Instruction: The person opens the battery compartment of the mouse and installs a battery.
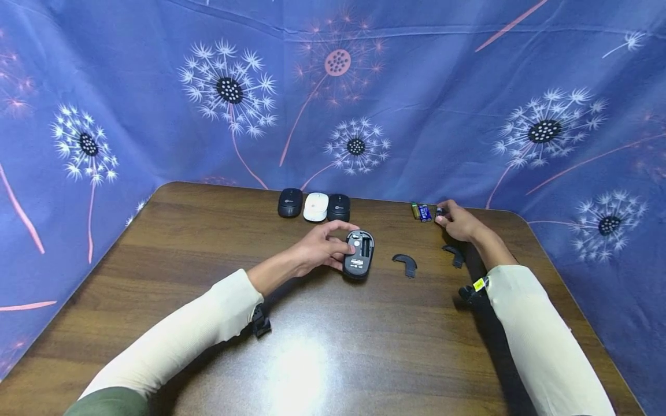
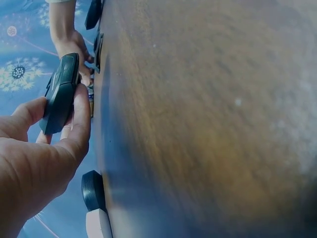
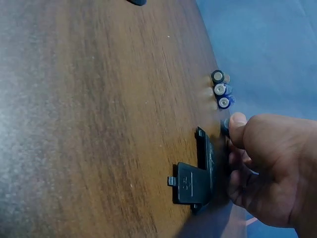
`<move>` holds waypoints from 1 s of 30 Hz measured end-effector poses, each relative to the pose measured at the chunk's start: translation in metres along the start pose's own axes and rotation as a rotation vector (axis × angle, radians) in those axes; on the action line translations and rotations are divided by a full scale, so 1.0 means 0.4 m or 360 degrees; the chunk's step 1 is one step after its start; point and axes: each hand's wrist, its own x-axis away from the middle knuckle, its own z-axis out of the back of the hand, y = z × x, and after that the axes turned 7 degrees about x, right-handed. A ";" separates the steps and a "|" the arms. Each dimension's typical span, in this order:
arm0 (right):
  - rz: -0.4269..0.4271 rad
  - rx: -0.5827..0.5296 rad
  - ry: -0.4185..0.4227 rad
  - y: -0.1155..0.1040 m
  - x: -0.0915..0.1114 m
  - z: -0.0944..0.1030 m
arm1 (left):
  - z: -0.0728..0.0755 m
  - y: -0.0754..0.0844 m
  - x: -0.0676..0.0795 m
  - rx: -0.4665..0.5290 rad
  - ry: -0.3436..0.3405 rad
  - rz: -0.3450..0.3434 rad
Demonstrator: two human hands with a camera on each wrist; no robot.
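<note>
A black computer mouse (image 1: pixel 358 267) is gripped by my left hand (image 1: pixel 321 247), thumb across its underside. That underside faces up toward the head view, showing an uncovered battery slot (image 1: pixel 366 247). In the left wrist view the mouse (image 2: pixel 60 96) is seen edge-on between thumb and fingers, raised off the table. At the back right, my right hand (image 1: pixel 459 222) pinches a small dark battery (image 1: pixel 439 212) between thumb and fingers. In the right wrist view most of that battery (image 3: pixel 225 127) is hidden by the thumb. Three batteries (image 3: pixel 221 89) lie side by side just past it.
Two black curved battery covers lie on the wooden table (image 1: pixel 208 242): one (image 1: pixel 406 264) right of the mouse, another (image 1: pixel 455 256) near my right wrist. Along the back edge stand a black mouse (image 1: pixel 289 203), a white mouse (image 1: pixel 315 207) and another black mouse (image 1: pixel 339 206). Behind hangs a blue dandelion-print cloth (image 1: pixel 437 86).
</note>
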 end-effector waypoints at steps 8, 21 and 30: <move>-0.0113 -0.0215 0.0066 0.000 0.032 -0.009 | 0.006 -0.001 0.002 -0.0009 0.0012 -0.0009; -0.0220 -0.1023 0.0201 0.013 0.061 -0.024 | 0.002 -0.001 -0.002 -0.0009 0.0035 -0.0039; -0.0271 -0.1172 0.0206 -0.013 0.079 -0.029 | 0.014 0.001 -0.001 -0.0016 0.0073 -0.0024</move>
